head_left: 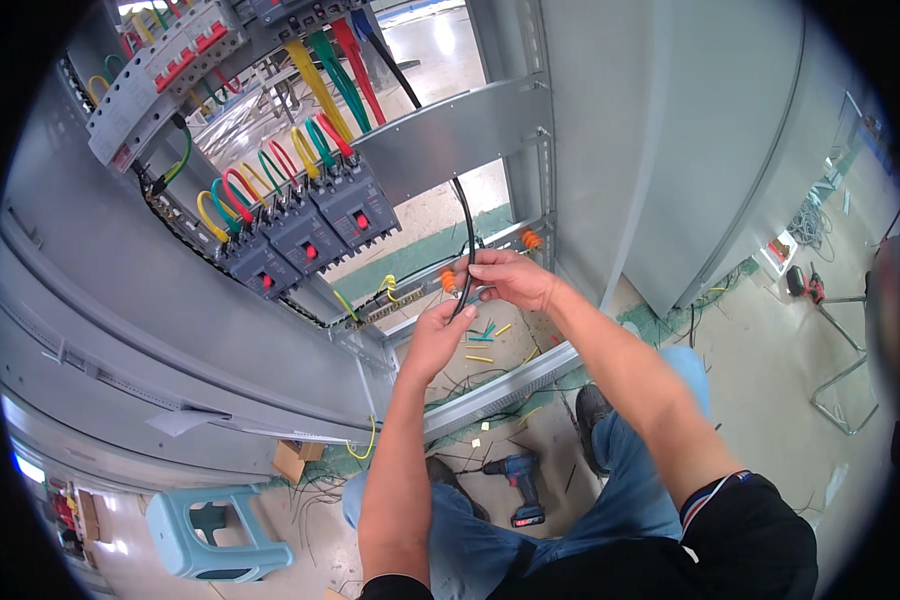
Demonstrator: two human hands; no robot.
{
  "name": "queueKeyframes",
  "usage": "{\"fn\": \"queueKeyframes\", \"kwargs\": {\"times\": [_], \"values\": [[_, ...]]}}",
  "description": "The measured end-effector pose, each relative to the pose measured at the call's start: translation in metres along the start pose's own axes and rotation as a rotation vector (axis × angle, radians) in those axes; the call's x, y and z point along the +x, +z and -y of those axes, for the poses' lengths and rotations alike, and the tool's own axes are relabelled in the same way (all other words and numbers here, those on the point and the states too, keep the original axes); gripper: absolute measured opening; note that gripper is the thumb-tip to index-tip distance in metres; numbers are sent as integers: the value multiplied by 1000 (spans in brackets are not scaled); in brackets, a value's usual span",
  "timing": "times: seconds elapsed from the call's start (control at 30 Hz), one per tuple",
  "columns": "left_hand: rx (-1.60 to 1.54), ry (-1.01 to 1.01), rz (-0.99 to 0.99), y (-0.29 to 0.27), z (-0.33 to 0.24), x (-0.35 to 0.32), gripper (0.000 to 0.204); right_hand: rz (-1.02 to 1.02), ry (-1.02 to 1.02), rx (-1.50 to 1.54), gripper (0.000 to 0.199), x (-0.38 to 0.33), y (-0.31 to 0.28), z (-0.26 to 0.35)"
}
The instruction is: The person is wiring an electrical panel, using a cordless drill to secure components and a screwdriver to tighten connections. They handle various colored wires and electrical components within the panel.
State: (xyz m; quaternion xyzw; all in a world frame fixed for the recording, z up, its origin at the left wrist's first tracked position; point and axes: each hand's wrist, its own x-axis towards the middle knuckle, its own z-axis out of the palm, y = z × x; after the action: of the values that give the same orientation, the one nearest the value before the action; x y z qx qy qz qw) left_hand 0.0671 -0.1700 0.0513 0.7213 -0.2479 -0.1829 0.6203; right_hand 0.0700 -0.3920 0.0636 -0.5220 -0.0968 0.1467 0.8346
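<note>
Slender black flexible cable running below lower edge of flat grey metal crossplate; left hand: fingers pinching cable's lower stretch; right hand: fingers grasping cable just above, near orange ribbed insulator

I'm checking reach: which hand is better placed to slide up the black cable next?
Probably the right hand: it meets the cable higher up, while the left hand sits lower.

A blue-and-black pistol-shaped cordless drill and, left of it, a light-blue plastic stool are borne by the smooth pale-grey floor.
</note>
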Motion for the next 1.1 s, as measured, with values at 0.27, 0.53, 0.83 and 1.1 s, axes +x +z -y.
{"fn": "queueKeyframes", "kwargs": {"times": [0.27,0.53,0.83,1.1], "values": [[-790,-88,216,9,-24,-3,25,273,66,52,22,11,13,29],[-244,-37,-612,23,22,-9,25,-96,-39,-176,22,30,33,-2],[135,228,-774,1,6,-37,25,-141,-37,-41,25,36,47,-4],[87,168,-676,-20,12,-43,25,-149,-34,7,28,35,47,-7]]}}
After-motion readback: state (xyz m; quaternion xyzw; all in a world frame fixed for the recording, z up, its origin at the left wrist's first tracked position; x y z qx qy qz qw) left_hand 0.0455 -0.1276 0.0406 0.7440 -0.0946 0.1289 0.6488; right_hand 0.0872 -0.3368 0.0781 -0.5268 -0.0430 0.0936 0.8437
